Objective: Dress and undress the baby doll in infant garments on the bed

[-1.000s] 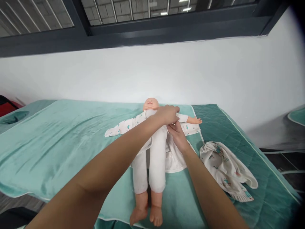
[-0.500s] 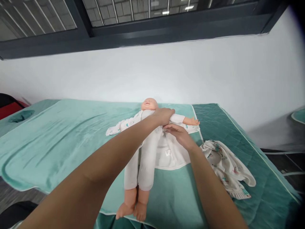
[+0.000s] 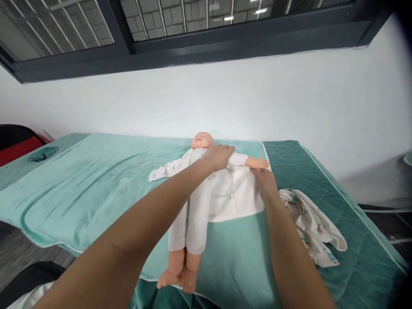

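Note:
A baby doll (image 3: 198, 210) in white clothes lies on its back, head toward the wall and bare feet toward me. A patterned baby top (image 3: 175, 167) covers its arm on the left side; the top's white inside (image 3: 236, 195) lies spread out on the right. My left hand (image 3: 220, 157) is closed over the doll's shoulder on the right side. Just below the doll's outstretched hand, my right hand (image 3: 265, 180) is closed at the top's sleeve end, its fingertips partly hidden.
A light green blanket (image 3: 80, 184) lies under the doll, over a darker green quilted cover (image 3: 325, 193). A crumpled patterned garment (image 3: 317, 227) lies to the right. Behind are a white wall (image 3: 225, 98) and a barred window. A red and black item (image 3: 19, 148) is at far left.
My right hand has moved right, from beside the doll's body to under its hand. The top's white inside is spread wider, and its patterned sleeve there no longer shows. My left hand stays put.

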`<action>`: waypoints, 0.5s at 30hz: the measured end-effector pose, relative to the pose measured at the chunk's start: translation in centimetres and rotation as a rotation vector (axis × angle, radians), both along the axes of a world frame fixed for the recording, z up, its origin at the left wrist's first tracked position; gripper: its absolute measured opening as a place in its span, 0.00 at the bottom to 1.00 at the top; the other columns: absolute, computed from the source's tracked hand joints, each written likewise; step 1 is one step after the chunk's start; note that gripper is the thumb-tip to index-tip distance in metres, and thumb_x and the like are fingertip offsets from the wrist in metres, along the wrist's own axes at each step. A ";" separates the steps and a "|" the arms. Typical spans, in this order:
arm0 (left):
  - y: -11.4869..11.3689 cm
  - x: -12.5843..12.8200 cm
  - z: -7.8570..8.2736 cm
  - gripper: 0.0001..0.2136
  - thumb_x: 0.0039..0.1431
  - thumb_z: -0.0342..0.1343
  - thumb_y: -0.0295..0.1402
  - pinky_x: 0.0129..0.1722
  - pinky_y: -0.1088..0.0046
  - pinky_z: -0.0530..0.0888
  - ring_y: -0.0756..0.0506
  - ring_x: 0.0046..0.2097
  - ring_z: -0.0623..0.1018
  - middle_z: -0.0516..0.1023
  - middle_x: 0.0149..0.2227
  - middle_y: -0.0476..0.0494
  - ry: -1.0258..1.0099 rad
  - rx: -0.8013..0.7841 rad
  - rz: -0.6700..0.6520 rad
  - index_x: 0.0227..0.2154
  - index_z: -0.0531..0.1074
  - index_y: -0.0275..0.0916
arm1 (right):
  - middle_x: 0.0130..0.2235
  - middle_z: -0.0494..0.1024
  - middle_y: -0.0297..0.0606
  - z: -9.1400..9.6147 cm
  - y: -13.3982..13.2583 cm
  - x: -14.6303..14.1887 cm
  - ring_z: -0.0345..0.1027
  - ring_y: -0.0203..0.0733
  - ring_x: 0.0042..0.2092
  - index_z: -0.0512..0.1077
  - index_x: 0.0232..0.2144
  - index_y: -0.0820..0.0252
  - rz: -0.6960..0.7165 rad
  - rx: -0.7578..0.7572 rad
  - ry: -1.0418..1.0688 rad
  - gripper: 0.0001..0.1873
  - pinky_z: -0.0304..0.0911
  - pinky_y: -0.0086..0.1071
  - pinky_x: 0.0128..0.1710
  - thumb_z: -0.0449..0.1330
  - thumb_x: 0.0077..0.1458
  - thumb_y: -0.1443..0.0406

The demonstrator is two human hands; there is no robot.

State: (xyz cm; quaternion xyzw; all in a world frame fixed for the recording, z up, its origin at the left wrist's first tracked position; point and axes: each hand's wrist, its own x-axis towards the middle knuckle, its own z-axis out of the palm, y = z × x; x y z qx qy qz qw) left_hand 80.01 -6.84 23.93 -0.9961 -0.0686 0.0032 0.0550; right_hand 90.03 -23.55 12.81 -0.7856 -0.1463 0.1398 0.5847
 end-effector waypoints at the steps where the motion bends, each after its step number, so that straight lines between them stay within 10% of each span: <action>1: -0.1 -0.1 -0.2 0.14 0.57 0.49 0.24 0.43 0.62 0.70 0.40 0.46 0.75 0.75 0.46 0.38 -0.003 0.009 -0.009 0.47 0.66 0.40 | 0.38 0.80 0.44 0.1 -0.1 0.5 0.73 0.50 0.44 0.69 0.29 0.56 -0.018 0.050 0.023 0.14 0.68 0.40 0.42 0.53 0.53 0.53; 9: -0.8 -1.0 -0.5 0.16 0.57 0.50 0.22 0.44 0.62 0.70 0.40 0.46 0.76 0.75 0.45 0.39 0.021 0.086 -0.009 0.48 0.67 0.41 | 0.30 0.77 0.34 1.7 -0.3 1.0 0.75 0.46 0.35 0.68 0.31 0.55 -0.105 0.834 0.503 0.14 0.75 0.40 0.38 0.64 0.46 0.55; 15: -0.7 -1.5 0.0 0.17 0.56 0.51 0.20 0.49 0.60 0.67 0.39 0.48 0.75 0.76 0.45 0.38 0.033 0.136 0.000 0.47 0.69 0.41 | 0.27 0.75 0.33 1.9 -1.0 1.6 0.75 0.48 0.37 0.66 0.26 0.53 0.019 0.926 0.434 0.15 0.75 0.43 0.41 0.63 0.49 0.50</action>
